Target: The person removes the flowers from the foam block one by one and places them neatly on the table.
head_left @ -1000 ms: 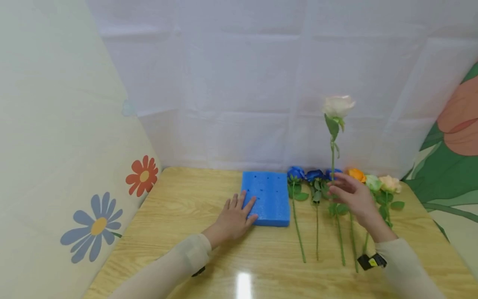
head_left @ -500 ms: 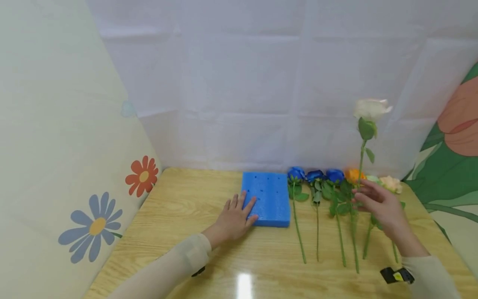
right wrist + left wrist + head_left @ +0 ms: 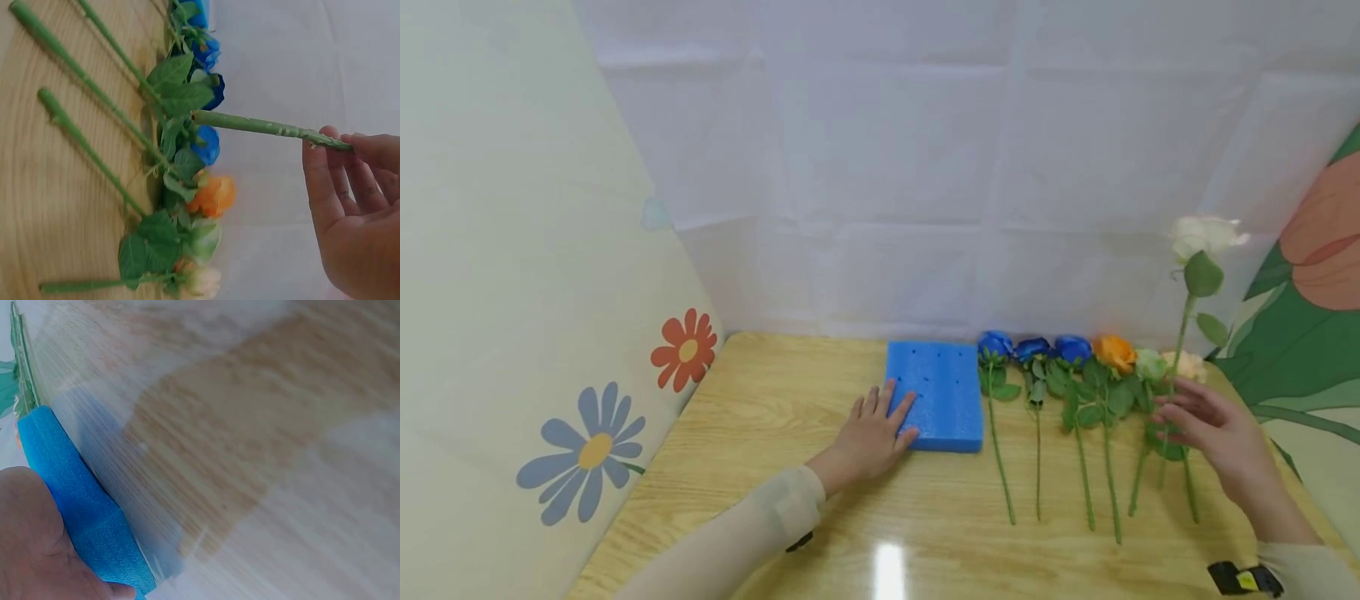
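My right hand (image 3: 1236, 446) pinches the stem of a white rose (image 3: 1204, 239) between thumb and fingers, holding it upright at the table's right side. In the right wrist view the stem's cut lower end (image 3: 250, 124) juts out from the fingertips, clear of the table. Spread and straight, the fingers of my left hand (image 3: 868, 437) rest on the left part of a blue foam block (image 3: 946, 408) with small dark holes in its top. The left wrist view has the block's side (image 3: 94, 506) next to the thumb.
A row of roses lies on the wooden table (image 3: 775, 400) right of the block: several blue ones (image 3: 995, 344), an orange rose (image 3: 1115, 353), a pale green rose (image 3: 1150, 365) and a peach rose (image 3: 1189, 367). A white cloth (image 3: 880, 167) hangs behind.
My right hand has carried the white rose to the right, from above the blue roses to above the pale green and peach ones. The left hand stays on the foam block.
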Available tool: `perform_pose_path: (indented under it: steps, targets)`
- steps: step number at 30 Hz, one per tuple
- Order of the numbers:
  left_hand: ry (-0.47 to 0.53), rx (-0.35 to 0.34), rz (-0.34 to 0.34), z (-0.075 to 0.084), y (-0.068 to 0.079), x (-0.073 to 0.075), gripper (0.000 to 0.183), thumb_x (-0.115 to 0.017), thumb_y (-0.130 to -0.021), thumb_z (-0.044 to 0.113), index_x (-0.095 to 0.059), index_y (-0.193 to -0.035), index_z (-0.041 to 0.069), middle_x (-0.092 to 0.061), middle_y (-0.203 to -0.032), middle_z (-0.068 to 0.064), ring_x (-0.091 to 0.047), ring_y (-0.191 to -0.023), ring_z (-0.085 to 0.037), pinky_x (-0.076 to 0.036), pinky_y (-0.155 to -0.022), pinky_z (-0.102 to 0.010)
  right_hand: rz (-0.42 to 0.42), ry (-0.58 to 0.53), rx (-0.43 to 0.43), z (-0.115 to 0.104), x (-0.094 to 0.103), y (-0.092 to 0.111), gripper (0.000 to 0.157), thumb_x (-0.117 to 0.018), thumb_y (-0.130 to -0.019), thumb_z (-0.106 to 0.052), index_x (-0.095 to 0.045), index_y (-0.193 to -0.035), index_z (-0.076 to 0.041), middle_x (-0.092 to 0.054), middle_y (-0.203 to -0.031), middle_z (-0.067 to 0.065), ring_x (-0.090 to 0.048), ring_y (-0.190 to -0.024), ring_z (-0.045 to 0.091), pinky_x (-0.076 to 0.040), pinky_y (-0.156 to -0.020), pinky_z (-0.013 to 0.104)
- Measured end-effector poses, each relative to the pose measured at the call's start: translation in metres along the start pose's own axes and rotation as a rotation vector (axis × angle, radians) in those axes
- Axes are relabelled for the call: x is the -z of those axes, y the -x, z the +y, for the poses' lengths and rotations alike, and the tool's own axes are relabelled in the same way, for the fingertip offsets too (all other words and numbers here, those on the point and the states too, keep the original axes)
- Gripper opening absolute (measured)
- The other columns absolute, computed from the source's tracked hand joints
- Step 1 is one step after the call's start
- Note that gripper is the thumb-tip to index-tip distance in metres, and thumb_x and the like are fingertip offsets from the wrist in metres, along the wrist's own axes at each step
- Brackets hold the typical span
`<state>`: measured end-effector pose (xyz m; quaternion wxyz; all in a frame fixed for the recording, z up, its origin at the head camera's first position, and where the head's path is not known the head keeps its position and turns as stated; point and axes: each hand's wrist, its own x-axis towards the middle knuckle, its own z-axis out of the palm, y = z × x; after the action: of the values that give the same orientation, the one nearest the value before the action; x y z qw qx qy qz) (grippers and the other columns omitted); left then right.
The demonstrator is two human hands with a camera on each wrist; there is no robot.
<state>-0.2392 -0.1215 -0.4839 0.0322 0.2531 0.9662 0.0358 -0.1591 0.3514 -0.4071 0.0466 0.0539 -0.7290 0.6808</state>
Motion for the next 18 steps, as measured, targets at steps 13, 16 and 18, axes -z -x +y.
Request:
perform_pose_path:
  steps: [13,16,18]
  targets:
    - [0.011,-0.008,-0.006,-0.001,0.001,0.002,0.067,-0.024,-0.109,0.055,-0.016,-0.164,0.019,-0.007,-0.168,-0.022,-0.017,-0.15,-0.05,-0.021,-0.119,-0.063,0.089,0.288,-0.093,0.017,0.045,0.022,0.05,-0.06,-0.103,-0.013,-0.046,-0.15,-0.019,-0.067,-0.101,-0.022,-0.069,-0.086,0.002,-0.06,-0.068,0.028]
    - [0.014,-0.001,-0.014,0.0,0.001,0.002,0.067,-0.024,-0.109,0.056,-0.015,-0.165,0.019,-0.006,-0.168,-0.021,-0.017,-0.151,-0.049,-0.021,-0.119,-0.062,0.097,0.341,-0.119,0.02,0.056,0.027,0.057,-0.059,-0.104,-0.014,-0.037,-0.157,-0.014,-0.065,-0.1,-0.025,-0.069,-0.084,0.0,-0.06,-0.068,0.028]
    - [0.017,0.006,-0.018,0.0,0.001,0.002,0.067,-0.024,-0.108,0.056,-0.014,-0.165,0.02,-0.005,-0.169,-0.02,-0.016,-0.151,-0.049,-0.02,-0.119,-0.062,0.099,0.366,-0.142,0.023,0.063,0.03,0.061,-0.057,-0.105,-0.016,-0.031,-0.159,-0.011,-0.063,-0.099,-0.027,-0.068,-0.084,-0.001,-0.06,-0.068,0.028]
